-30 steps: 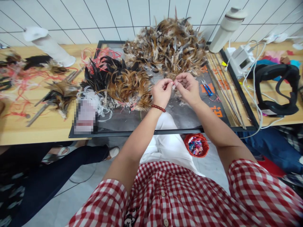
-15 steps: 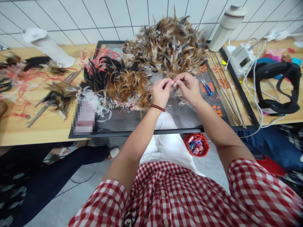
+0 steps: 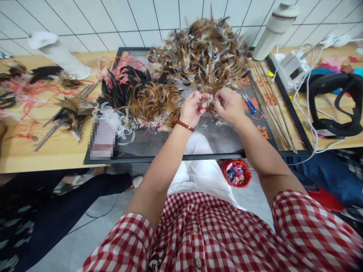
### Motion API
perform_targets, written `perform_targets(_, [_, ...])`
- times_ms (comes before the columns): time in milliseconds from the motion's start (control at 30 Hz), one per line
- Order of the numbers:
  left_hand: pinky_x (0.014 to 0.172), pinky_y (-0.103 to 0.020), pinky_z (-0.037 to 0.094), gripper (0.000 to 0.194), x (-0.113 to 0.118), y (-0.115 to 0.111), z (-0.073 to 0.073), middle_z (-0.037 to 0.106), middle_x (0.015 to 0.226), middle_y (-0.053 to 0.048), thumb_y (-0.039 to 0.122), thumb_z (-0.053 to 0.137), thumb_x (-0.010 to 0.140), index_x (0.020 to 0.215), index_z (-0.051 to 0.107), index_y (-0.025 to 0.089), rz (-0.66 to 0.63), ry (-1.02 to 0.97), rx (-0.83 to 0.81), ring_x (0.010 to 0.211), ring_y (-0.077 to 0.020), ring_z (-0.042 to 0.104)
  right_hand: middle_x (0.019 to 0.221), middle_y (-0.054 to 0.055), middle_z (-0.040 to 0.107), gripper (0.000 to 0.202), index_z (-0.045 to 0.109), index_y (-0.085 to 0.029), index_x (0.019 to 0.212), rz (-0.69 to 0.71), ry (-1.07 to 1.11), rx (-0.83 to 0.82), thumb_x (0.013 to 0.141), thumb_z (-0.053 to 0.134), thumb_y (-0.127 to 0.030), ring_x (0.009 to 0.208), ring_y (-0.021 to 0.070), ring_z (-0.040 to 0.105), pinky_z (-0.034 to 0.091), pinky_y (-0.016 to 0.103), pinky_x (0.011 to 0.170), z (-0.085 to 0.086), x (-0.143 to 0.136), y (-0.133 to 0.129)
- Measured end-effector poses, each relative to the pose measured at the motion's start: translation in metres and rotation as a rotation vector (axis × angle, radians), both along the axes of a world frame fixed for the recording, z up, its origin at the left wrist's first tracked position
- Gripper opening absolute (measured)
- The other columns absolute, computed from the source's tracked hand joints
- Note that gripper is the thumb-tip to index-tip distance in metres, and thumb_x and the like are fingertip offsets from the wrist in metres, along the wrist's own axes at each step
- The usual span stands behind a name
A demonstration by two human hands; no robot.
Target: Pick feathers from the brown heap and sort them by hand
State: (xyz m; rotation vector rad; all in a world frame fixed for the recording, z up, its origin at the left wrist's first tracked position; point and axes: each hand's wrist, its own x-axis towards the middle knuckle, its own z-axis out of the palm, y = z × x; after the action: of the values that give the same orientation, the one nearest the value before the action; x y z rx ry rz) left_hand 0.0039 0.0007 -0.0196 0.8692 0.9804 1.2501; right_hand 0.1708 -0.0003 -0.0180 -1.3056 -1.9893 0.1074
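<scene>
My left hand (image 3: pixel 192 109), with a beaded bracelet at the wrist, pinches a small greyish-brown feather (image 3: pixel 209 100); a bit of red shows at its fingertips. Close on the right, my right hand (image 3: pixel 230 105) has its fingers closed at the feather's other side, the fingertips partly hidden. Behind both hands rises a large heap of brown and grey feathers (image 3: pixel 201 56). Left of my left hand lie a bunch of brown feathers (image 3: pixel 155 102) and a bunch of black feathers (image 3: pixel 121 87). Blue thread snips (image 3: pixel 250 104) rest right of my right hand.
A black-edged board (image 3: pixel 136 149) bears the feathers, white strips (image 3: pixel 113 119) and thin sticks (image 3: pixel 276 109). A pale bottle (image 3: pixel 275 32), power strip (image 3: pixel 290 70) and black headset frame (image 3: pixel 337 102) stand right. Below hangs or stands a red basket (image 3: pixel 247 180). Other people's legs flank me.
My hands have moved slightly apart, the right one rightward and turned more knuckles-up. More of the feather shows between them. The view has shifted slightly.
</scene>
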Motion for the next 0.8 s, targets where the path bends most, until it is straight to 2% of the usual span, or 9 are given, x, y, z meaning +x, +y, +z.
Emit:
perform_targets(133, [0.049,-0.020,0.044,0.037,-0.001,-0.005,0.004,0.066,0.074,0.000,0.051,0.073,0.091,0.076,0.056,0.022,-0.027,-0.033,-0.039,0.060,-0.0076,0.061,0.088,0.011,0.070,0.016,0.066,-0.023,0.089,-0.053,-0.060,0.030,0.094,0.055,-0.035,0.089,0.0268,0.066,0.054,0.043,0.086,0.005,-0.004,-0.002])
perform_targets(300, [0.050,-0.020,0.042,0.039,0.001,-0.008,0.007,0.063,0.070,0.002,0.050,0.074,0.090,0.074,0.052,0.022,-0.009,-0.026,-0.037,0.057,-0.0064,0.058,0.087,0.011,0.070,0.018,0.067,-0.024,0.092,-0.093,-0.082,0.048,0.096,0.053,-0.034,0.089,0.0269,0.066,0.054,0.042,0.085,0.009,0.001,0.001])
perform_targets(500, [0.069,-0.022,0.055,0.036,0.000,-0.005,0.007,0.070,0.078,0.000,0.050,0.080,0.084,0.081,0.059,0.022,0.019,-0.140,-0.133,0.074,-0.0091,0.069,0.090,0.009,0.067,0.019,0.065,-0.022,0.095,-0.036,-0.032,0.109,0.098,0.049,-0.033,0.087,0.0238,0.064,0.051,0.039,0.082,0.003,0.006,0.000])
perform_targets(633, [0.077,-0.025,0.059,0.037,0.005,-0.010,0.007,0.072,0.080,0.000,0.048,0.085,0.080,0.084,0.061,0.021,-0.032,-0.142,-0.197,0.078,-0.0109,0.073,0.087,0.008,0.066,0.018,0.065,-0.022,0.094,0.009,-0.068,0.151,0.096,0.050,-0.032,0.082,0.0222,0.061,0.049,0.038,0.078,-0.001,0.002,-0.002])
perform_targets(700, [0.074,-0.025,0.060,0.034,0.006,-0.013,0.008,0.072,0.078,0.001,0.043,0.087,0.079,0.083,0.061,0.020,-0.048,-0.126,-0.192,0.071,-0.0096,0.071,0.088,0.009,0.067,0.018,0.065,-0.022,0.094,0.024,-0.088,0.149,0.096,0.050,-0.032,0.082,0.0224,0.061,0.049,0.038,0.078,-0.001,-0.001,-0.003])
perform_targets(800, [0.070,-0.025,0.059,0.025,0.007,-0.015,0.009,0.069,0.071,0.003,0.025,0.088,0.078,0.082,0.065,0.019,-0.038,-0.112,-0.178,0.061,-0.0072,0.066,0.089,0.009,0.067,0.019,0.065,-0.023,0.095,0.033,-0.092,0.137,0.098,0.049,-0.032,0.087,0.0235,0.062,0.050,0.039,0.082,0.000,-0.003,-0.004])
